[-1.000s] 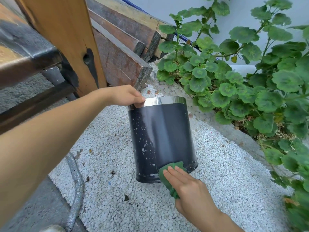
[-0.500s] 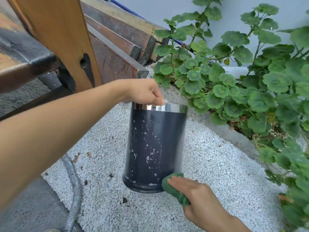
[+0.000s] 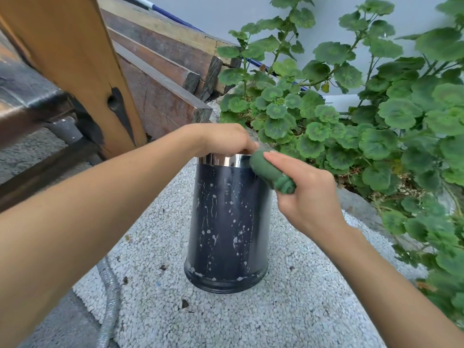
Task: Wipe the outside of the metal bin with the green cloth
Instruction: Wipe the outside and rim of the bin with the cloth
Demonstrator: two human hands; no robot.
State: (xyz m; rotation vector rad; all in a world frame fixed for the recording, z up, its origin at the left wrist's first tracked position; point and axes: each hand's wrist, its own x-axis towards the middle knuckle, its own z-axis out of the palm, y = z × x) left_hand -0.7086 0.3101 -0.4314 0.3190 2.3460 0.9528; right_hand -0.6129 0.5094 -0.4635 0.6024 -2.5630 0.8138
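Observation:
A dark metal bin (image 3: 227, 229) with a shiny chrome band at the top stands upright on white pebbled ground. Pale splashes speckle its side. My left hand (image 3: 223, 139) grips the bin's top rim from the left. My right hand (image 3: 305, 194) holds a bunched green cloth (image 3: 271, 173) pressed against the upper right of the bin, at the chrome band.
Leafy green plants (image 3: 351, 116) crowd the right side behind a stone kerb. Stacked wooden planks (image 3: 163, 71) and a wooden post (image 3: 82, 71) stand at the back left. A grey corrugated hose (image 3: 109, 310) lies on the ground at the lower left.
My right hand has carried the green cloth from the bin's bottom right edge up to the chrome band at the top right. My left hand stays on the rim.

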